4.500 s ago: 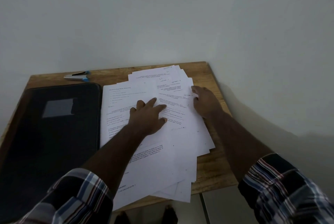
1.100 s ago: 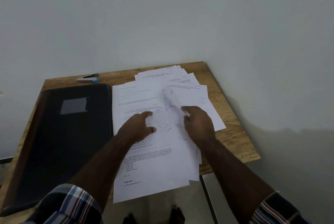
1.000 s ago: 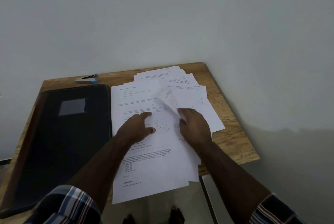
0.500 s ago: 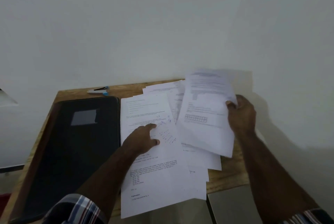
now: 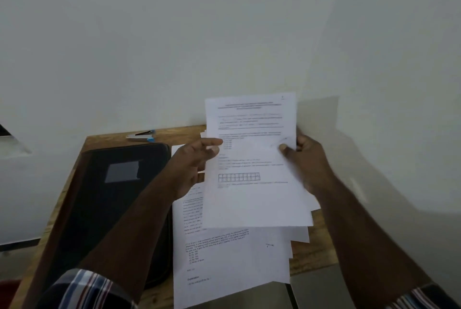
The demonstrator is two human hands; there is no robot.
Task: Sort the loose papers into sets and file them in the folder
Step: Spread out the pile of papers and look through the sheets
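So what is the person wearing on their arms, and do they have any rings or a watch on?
Both arms wear a checked shirt, dark with blue, white and red stripes. The left sleeve and the right sleeve are pushed up, so the forearms are bare. No watch or bracelet shows on either wrist. The left hand and right hand are too blurred to tell about rings.

A plain study or office corner: a small wooden desk (image 5: 321,253) against bare pale walls (image 5: 174,34), bearing printed papers (image 5: 232,258), a black folder (image 5: 112,196) and a stapler (image 5: 141,135) at centre left.
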